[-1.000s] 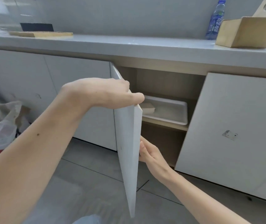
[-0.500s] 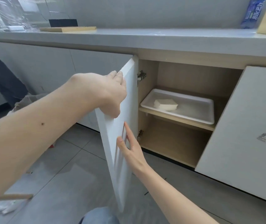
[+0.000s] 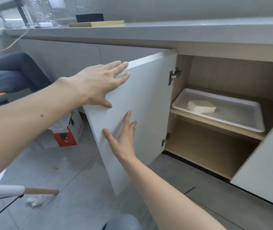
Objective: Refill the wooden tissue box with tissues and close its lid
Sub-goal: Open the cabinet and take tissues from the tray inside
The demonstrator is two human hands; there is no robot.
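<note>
The grey countertop (image 3: 165, 32) runs the whole width of the room above both hands, and under it sits the row of white cabinets; one cabinet door (image 3: 142, 100) stands swung wide open on its two metal hinges, and it is the surface both hands lie on. To the right of the hands the open cabinet (image 3: 223, 75) shows its pale wood interior, split by a shelf (image 3: 215, 125) into an upper and a lower compartment. On that shelf, in the upper compartment, rests a white tray (image 3: 240, 120), and on the tray's left part lies the stack of tissues (image 3: 201, 106), well apart from either hand. The wooden tissue box itself is not in view. The left hand (image 3: 99, 83) is spread flat with fingers extended, its fingertips reaching the door's top edge and its thumb pressed on the door face; it grips nothing. Below it and slightly to the right, the right hand (image 3: 122, 138) is likewise splayed wide, fingers pointing up, palm toward the door's inner face, holding nothing; I cannot tell whether the palm actually touches. Down to the left of the hands a red and white carton (image 3: 67, 136) stands on the grey floor tiles. Up on the counter, beyond the left hand, lies a wooden board (image 3: 97, 23) with a black box (image 3: 89, 17) behind it.
</note>
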